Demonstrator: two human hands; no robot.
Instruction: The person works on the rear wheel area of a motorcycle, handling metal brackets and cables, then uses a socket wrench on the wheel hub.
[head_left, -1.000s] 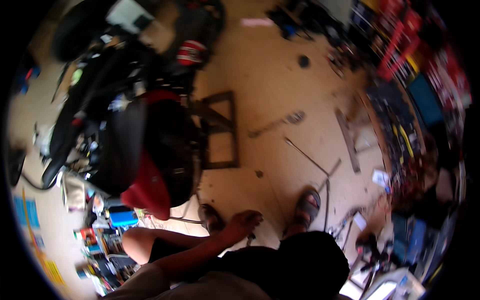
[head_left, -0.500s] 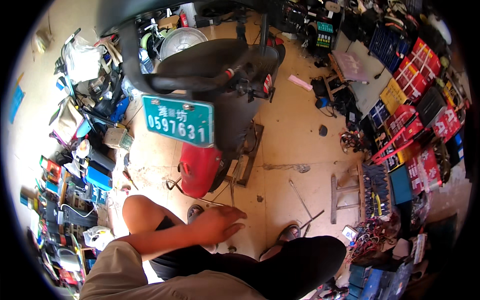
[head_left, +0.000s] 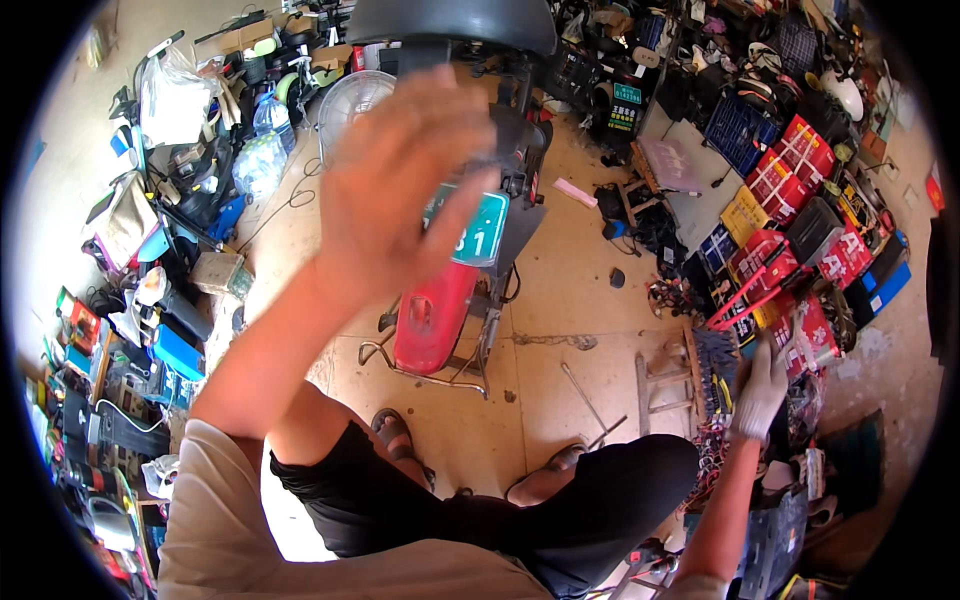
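Through the head view I look down on a two-wheeler [head_left: 432, 320], the thing nearest my left hand [head_left: 400, 190]; it stands on the tan floor [head_left: 560, 250] ahead of the knees, its red rear mudguard toward me and its black seat [head_left: 455, 25] at the top edge. That bare left hand is raised, blurred, and covers much of the green plate [head_left: 485, 230] from where I watch; its fingers are stretched out with the thumb apart from them, and I make out nothing in its grip, though I cannot tell whether it touches the machine. Far over on the right, my right hand [head_left: 762, 395] wears a pale glove and reaches in beside the wooden tray [head_left: 692, 370] of dark hand tools, near the red cartons [head_left: 805, 155]; I cannot tell whether its fingers are parted or clamped on something. Left of that tray I see a small wooden frame [head_left: 643, 390], and nearer the feet a thin metal rod [head_left: 585, 397] lies on the floor. Past the left hand stands a round fan [head_left: 345, 105], and a blue box [head_left: 178, 352] sits in the clutter on my left.
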